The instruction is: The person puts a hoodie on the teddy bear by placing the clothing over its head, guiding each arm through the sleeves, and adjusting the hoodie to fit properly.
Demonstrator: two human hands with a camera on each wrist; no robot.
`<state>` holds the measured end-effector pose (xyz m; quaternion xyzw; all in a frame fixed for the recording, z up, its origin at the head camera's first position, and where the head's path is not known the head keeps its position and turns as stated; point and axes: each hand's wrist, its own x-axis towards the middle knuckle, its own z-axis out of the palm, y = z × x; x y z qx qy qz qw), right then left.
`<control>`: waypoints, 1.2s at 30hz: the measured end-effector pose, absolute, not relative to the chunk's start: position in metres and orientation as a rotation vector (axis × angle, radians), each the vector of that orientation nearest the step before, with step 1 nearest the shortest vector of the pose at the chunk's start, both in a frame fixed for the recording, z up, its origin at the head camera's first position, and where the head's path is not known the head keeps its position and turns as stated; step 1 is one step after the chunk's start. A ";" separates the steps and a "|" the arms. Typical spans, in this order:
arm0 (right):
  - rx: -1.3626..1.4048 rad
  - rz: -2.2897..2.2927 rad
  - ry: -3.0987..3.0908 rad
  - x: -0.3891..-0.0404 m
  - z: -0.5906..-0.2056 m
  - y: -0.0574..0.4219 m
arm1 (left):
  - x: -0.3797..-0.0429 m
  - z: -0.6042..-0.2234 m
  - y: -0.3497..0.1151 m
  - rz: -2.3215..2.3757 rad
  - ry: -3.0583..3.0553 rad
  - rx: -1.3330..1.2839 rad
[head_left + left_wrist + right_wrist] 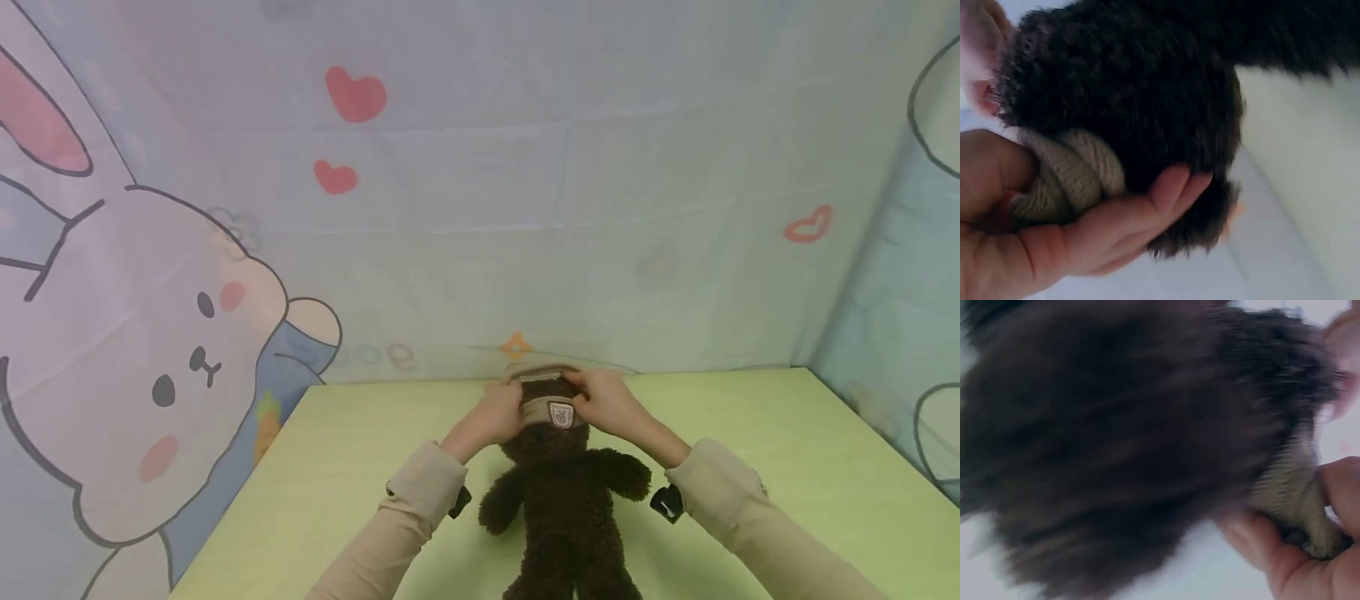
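Observation:
A dark brown plush teddy bear (567, 508) lies on its back, its head toward the back wall and its arms spread. Around the upper part of its head sits a bunched beige knitted garment (536, 411) with a square patch on its front; brown fur shows through the opening. At the left side of the head, my left hand (501, 412) grips the knit, which lies folded in the palm in the left wrist view. My right hand (606, 402) pinches the knit's other side between thumb and fingers. The right wrist view is blurred by the fur.
A light green tabletop (375, 467) lies under the bear. Behind it and at both sides hangs a printed cloth (480, 183) with hearts and a large rabbit (187, 367). Dark wrist straps (667, 503) show by the beige sleeves (723, 492).

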<state>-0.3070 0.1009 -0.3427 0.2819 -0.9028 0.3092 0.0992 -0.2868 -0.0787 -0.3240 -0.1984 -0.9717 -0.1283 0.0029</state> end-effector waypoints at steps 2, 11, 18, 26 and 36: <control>0.859 0.928 -2.717 -0.306 -0.338 0.100 | -0.287 -0.324 -0.081 -0.600 -3.046 -0.595; 0.711 1.408 -2.876 -0.305 -0.325 0.109 | -0.292 -0.328 -0.095 -1.535 -2.900 -0.412; 0.750 1.870 -2.768 -0.311 -0.324 0.118 | -0.293 -0.328 -0.105 -1.960 -2.636 -0.210; 0.906 1.578 -2.963 -0.303 -0.321 0.127 | -0.287 -0.343 -0.107 -2.295 -2.324 -0.197; 0.762 2.046 -2.879 -0.290 -0.327 0.117 | -0.277 -0.347 -0.109 -2.254 -2.301 -0.237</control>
